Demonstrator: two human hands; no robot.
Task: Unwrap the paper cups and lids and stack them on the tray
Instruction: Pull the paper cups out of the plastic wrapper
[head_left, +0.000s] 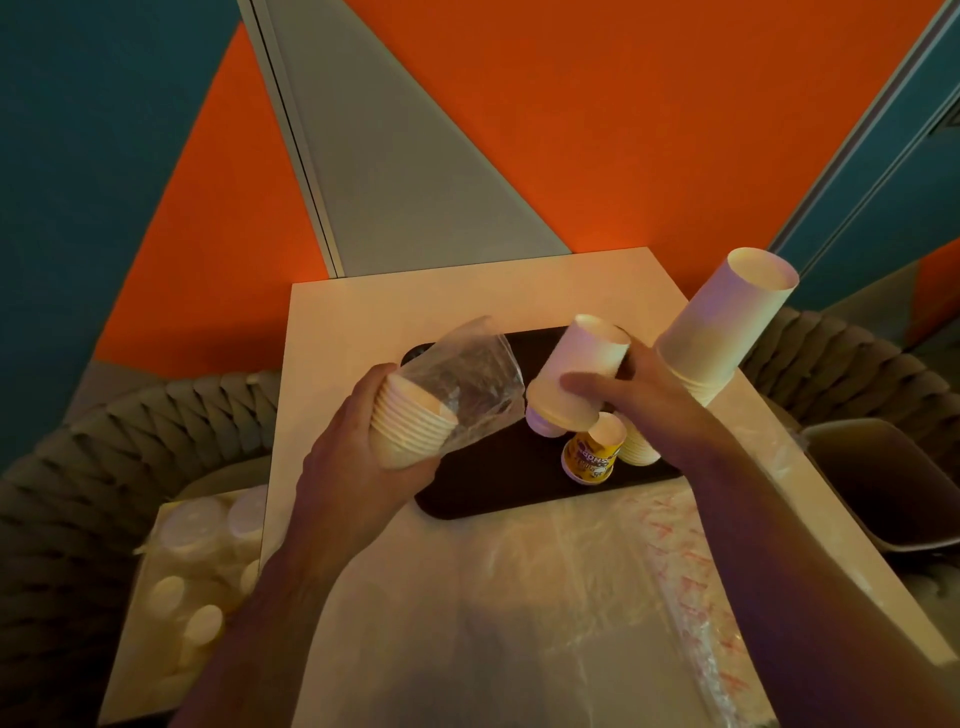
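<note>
A nested stack of white paper cups (410, 428), half-sheathed in clear plastic wrap (462, 384), is sitting in the curled left hand (358, 447). At three o'clock, the right hand (639, 400) is gripping one white paper cup (576, 374) above the dark rectangular tray (498, 483), a yellow printed cup (592, 457) standing below.

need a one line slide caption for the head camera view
Left hand grips nested white paper cups in a clear plastic sleeve; right hand holds a cup stack above the dark tray.
</note>
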